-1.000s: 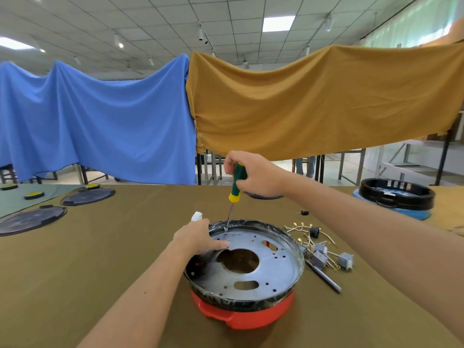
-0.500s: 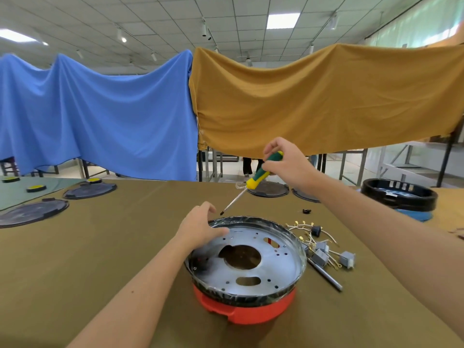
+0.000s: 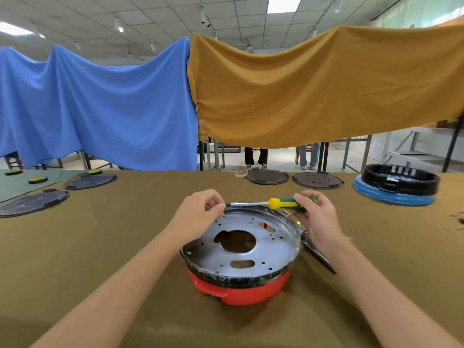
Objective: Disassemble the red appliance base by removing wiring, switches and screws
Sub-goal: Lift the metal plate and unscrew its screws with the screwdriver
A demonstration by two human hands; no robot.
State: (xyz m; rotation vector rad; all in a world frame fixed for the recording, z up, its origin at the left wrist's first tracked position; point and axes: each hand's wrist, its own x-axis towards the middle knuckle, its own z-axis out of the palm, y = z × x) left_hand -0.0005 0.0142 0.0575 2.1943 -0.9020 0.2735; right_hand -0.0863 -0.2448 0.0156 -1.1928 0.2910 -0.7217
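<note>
The red appliance base (image 3: 238, 290) sits on the olive-covered table (image 3: 100, 247), topped by a round metal plate (image 3: 241, 249) with holes and a black rim. My right hand (image 3: 316, 217) grips the green and yellow handle of a screwdriver (image 3: 276, 203), which lies level over the far rim with its shaft pointing left. My left hand (image 3: 200, 214) pinches at the shaft's tip by the far left rim; what is between the fingertips is too small to tell. Removed wiring and switches are mostly hidden behind my right hand.
A dark metal tool (image 3: 319, 254) lies right of the base. Black round plates (image 3: 32, 202) (image 3: 266, 176) (image 3: 317, 180) lie at the left and far side. A black ring on a blue base (image 3: 396, 187) stands far right. People's legs (image 3: 256, 156) show beyond the hanging cloths.
My right hand lifted the screwdriver off the plate, then swung it down to lie level over the far rim. My left hand left the plate and went to the shaft's tip.
</note>
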